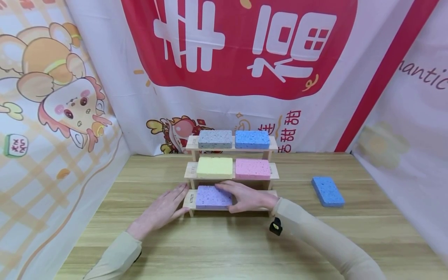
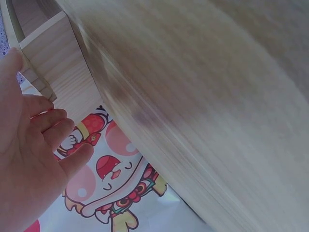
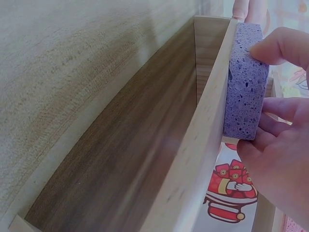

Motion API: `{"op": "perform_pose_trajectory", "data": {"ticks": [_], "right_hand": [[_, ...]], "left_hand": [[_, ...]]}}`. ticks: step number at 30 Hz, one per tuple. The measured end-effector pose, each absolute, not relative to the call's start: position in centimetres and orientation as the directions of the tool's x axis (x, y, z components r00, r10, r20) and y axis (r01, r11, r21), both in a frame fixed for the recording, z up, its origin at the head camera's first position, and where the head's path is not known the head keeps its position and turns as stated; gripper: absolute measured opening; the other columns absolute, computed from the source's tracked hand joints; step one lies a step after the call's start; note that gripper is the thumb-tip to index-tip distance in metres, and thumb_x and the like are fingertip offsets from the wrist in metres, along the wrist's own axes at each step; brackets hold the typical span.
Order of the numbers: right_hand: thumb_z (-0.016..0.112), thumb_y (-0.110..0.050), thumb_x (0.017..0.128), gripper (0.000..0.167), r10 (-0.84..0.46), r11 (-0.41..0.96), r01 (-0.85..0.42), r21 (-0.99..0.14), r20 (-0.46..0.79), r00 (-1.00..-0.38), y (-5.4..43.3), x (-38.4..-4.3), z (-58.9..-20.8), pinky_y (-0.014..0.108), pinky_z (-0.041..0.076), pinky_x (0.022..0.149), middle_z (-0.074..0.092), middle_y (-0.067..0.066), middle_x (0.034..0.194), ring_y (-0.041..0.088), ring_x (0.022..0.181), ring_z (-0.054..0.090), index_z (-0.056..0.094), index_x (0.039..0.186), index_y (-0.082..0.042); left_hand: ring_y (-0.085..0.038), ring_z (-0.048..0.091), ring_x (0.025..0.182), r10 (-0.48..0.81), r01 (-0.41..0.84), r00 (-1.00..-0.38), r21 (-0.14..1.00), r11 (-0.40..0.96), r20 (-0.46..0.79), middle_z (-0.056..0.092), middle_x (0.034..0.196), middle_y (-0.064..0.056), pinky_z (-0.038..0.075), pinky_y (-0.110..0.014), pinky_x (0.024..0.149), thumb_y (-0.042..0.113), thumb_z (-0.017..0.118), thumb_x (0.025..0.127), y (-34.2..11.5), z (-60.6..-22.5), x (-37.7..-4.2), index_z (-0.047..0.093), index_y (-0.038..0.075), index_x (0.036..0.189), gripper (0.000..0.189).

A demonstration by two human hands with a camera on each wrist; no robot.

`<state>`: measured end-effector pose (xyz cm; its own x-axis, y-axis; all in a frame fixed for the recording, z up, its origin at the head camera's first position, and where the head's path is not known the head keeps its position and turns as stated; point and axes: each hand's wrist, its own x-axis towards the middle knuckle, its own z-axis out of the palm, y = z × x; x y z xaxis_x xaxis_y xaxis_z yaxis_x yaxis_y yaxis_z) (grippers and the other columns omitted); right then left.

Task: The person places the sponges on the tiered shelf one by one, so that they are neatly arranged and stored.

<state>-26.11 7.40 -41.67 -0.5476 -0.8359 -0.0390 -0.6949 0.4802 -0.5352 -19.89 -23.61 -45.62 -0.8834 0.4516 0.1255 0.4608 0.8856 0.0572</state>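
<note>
A purple speckled sponge [image 1: 210, 196] lies flat on the left part of the lowest step of a light wooden three-step rack [image 1: 190, 199]. My right hand [image 1: 246, 197] holds this sponge by its right end. In the right wrist view, the thumb and fingers of that hand [image 3: 277, 135] are bent about the sponge [image 3: 243, 92], which sits against the wooden board. At the rack's left end, my left hand [image 1: 161, 209] rests with its fingers extended. The left wrist view shows that hand [image 2: 30, 152] beside the wood, holding nothing.
On the middle step are a yellow sponge [image 1: 214, 167] and a pink sponge [image 1: 252, 168]. Above them, the top step carries a grey sponge [image 1: 215, 139] and a blue sponge [image 1: 252, 139]. Another blue sponge [image 1: 328, 191] lies on the wooden table [image 1: 224, 249] at right.
</note>
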Motion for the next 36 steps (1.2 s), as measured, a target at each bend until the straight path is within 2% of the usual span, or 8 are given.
{"op": "perform_pose_trajectory", "data": {"ticks": [3, 8, 19, 36], "right_hand": [[0.068, -0.022, 0.085, 0.084, -0.841, 0.473, -0.706, -0.528, -0.030, -0.540, 7.5, -26.1, -41.6, 0.045, 0.031, 0.124, 0.029, 0.017, 0.162, 0.028, 0.149, 0.033, 0.027, 0.157, -0.005], [0.067, -0.024, 0.088, 0.083, -0.834, 0.485, -0.697, -0.528, -0.042, -0.550, 7.8, -26.0, -41.4, 0.045, 0.027, 0.126, 0.026, 0.015, 0.164, 0.027, 0.152, 0.027, 0.025, 0.157, -0.008], [0.068, -0.027, 0.091, 0.080, -0.841, 0.474, -0.733, -0.487, -0.004, -0.541, 8.8, -25.5, -41.1, 0.048, 0.028, 0.125, 0.030, 0.015, 0.162, 0.030, 0.151, 0.030, 0.028, 0.156, -0.005], [0.069, -0.023, 0.091, 0.074, -0.801, 0.485, -0.715, -0.503, 0.071, -0.594, 14.5, -23.2, -40.7, 0.053, 0.032, 0.121, 0.036, 0.012, 0.160, 0.032, 0.148, 0.034, 0.033, 0.154, -0.004]], "left_hand": [[-0.035, 0.038, 0.146, 0.451, 0.460, -0.884, 0.063, 0.885, 0.125, 0.030, 0.162, -0.016, 0.035, -0.055, 0.119, 0.051, 0.050, 0.100, -23.6, -45.6, -19.9, 0.031, 0.001, 0.154, 0.076], [-0.035, 0.038, 0.146, 0.454, 0.464, -0.881, 0.059, 0.884, 0.131, 0.031, 0.161, -0.017, 0.036, -0.055, 0.118, 0.050, 0.050, 0.100, -23.5, -45.5, -19.9, 0.031, 0.000, 0.153, 0.076], [-0.035, 0.039, 0.146, 0.462, 0.472, -0.876, 0.052, 0.880, 0.140, 0.032, 0.160, -0.018, 0.036, -0.055, 0.119, 0.051, 0.050, 0.100, -23.5, -45.7, -19.9, 0.032, 0.000, 0.153, 0.076], [-0.035, 0.037, 0.147, 0.449, 0.459, -0.885, 0.075, 0.885, 0.125, 0.032, 0.161, -0.018, 0.035, -0.056, 0.119, 0.051, 0.048, 0.101, -23.5, -45.5, -19.6, 0.032, 0.000, 0.153, 0.075]]}}
